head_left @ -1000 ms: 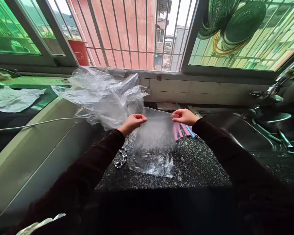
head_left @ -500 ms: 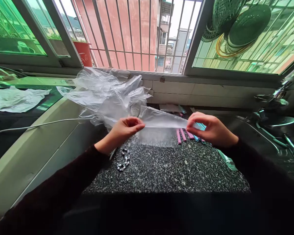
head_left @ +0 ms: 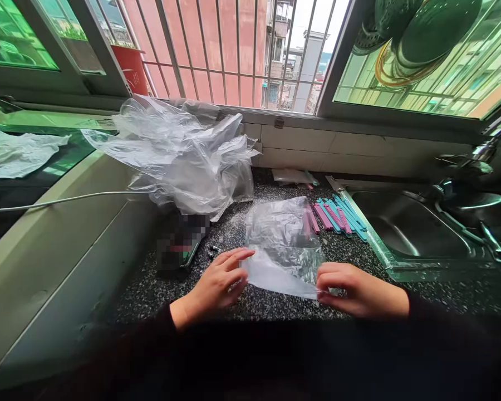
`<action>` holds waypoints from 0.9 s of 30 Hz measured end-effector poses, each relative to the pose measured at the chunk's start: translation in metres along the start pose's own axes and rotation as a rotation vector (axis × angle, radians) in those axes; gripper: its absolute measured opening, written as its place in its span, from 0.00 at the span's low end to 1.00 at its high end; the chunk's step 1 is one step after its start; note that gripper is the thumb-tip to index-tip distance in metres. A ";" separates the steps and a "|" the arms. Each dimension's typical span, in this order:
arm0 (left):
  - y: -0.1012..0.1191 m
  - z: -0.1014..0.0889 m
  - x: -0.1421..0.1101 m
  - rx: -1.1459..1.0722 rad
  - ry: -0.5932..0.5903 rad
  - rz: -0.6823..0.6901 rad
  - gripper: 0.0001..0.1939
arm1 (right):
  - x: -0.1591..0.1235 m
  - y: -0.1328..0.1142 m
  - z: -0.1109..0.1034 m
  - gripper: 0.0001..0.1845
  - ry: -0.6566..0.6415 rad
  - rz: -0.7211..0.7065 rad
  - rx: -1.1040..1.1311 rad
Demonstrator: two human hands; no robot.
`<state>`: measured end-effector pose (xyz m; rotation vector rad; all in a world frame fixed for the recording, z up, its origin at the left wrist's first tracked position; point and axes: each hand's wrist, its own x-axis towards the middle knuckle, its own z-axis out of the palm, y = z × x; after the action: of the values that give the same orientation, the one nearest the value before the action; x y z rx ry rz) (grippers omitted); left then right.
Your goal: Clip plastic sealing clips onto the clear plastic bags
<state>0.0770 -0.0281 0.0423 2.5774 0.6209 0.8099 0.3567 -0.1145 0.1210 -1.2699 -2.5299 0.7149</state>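
A clear plastic bag [head_left: 281,228] lies on the speckled dark countertop, its near edge folded up toward me. At the bag's near right corner, my right hand [head_left: 354,289] pinches the film between thumb and fingers. My left hand [head_left: 217,284] is at the near left corner, its fingers apart and the fingertips close to the film; nothing is gripped in it that I can see. Pink and blue sealing clips [head_left: 338,214] lie in a loose group just beyond the bag to the right. Part of a beaded string [head_left: 212,252] shows beyond my left hand.
A heap of crumpled plastic bags [head_left: 187,156] stands at the back left. A dark, pixelated object [head_left: 181,242] lies left of the bag. To the right is a metal sink [head_left: 404,223] with a faucet [head_left: 480,156]. A white cable [head_left: 67,199] crosses the left side.
Both hands have come down toward me with the bag, from held up over the counter to lying on it. My left fingers have spread from a pinch; the right still holds its corner.
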 end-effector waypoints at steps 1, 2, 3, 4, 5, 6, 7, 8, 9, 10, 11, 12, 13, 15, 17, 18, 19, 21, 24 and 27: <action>-0.001 0.000 -0.001 -0.040 -0.055 -0.002 0.06 | 0.001 0.001 -0.001 0.10 -0.019 0.005 0.011; -0.001 0.001 -0.002 -0.097 -0.112 -0.024 0.07 | 0.002 0.002 -0.002 0.10 -0.031 0.009 0.022; -0.002 0.002 -0.003 -0.162 -0.164 -0.063 0.07 | 0.003 0.003 -0.004 0.10 -0.035 0.016 0.031; -0.003 0.003 -0.003 -0.231 -0.201 -0.112 0.08 | 0.005 0.005 -0.005 0.10 -0.031 0.024 0.039; -0.004 0.004 -0.003 -0.300 -0.222 -0.167 0.09 | 0.008 0.008 -0.006 0.10 -0.017 0.037 0.051; -0.005 0.006 -0.004 -0.366 -0.224 -0.225 0.11 | 0.011 0.011 -0.007 0.10 0.003 0.057 0.068; -0.006 0.007 -0.003 -0.429 -0.212 -0.285 0.12 | 0.015 0.015 -0.009 0.10 0.020 0.084 0.094; -0.007 0.009 -0.003 -0.491 -0.193 -0.345 0.14 | 0.020 0.019 -0.012 0.11 0.033 0.113 0.131; -0.009 0.010 -0.003 -0.551 -0.168 -0.405 0.15 | 0.025 0.024 -0.015 0.11 0.044 0.145 0.177; -0.010 0.012 -0.003 -0.607 -0.137 -0.463 0.15 | 0.031 0.029 -0.018 0.12 0.056 0.177 0.232; -0.011 0.012 -0.003 -0.663 -0.105 -0.511 0.16 | 0.036 0.036 -0.021 0.13 0.074 0.205 0.298; -0.012 0.013 -0.003 -0.718 -0.063 -0.550 0.16 | 0.041 0.043 -0.024 0.16 0.099 0.227 0.369; -0.013 0.013 -0.003 -0.772 -0.016 -0.581 0.15 | 0.045 0.052 -0.025 0.19 0.136 0.237 0.448; -0.016 0.012 -0.001 -0.878 0.096 -0.623 0.11 | 0.051 0.072 -0.023 0.30 0.207 0.220 0.599; -0.019 0.011 0.004 -0.995 0.199 -0.659 0.10 | 0.053 0.092 -0.013 0.40 0.241 0.187 0.704; -0.020 0.010 0.007 -1.050 0.242 -0.677 0.11 | 0.053 0.101 -0.005 0.43 0.243 0.185 0.743; -0.022 0.009 0.011 -1.101 0.276 -0.693 0.11 | 0.052 0.108 0.003 0.46 0.250 0.182 0.771; -0.025 0.007 0.019 -1.179 0.338 -0.728 0.12 | 0.050 0.117 0.019 0.49 0.248 0.163 0.806; -0.029 0.003 0.028 -1.247 0.414 -0.773 0.12 | 0.049 0.118 0.038 0.51 0.188 0.113 0.666; -0.032 0.001 0.032 -1.261 0.418 -0.809 0.12 | 0.057 0.113 0.050 0.41 0.312 0.131 0.360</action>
<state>0.0913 0.0147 0.0412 0.9132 0.8008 0.9641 0.3807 -0.0278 0.0188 -1.3070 -1.9795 0.8749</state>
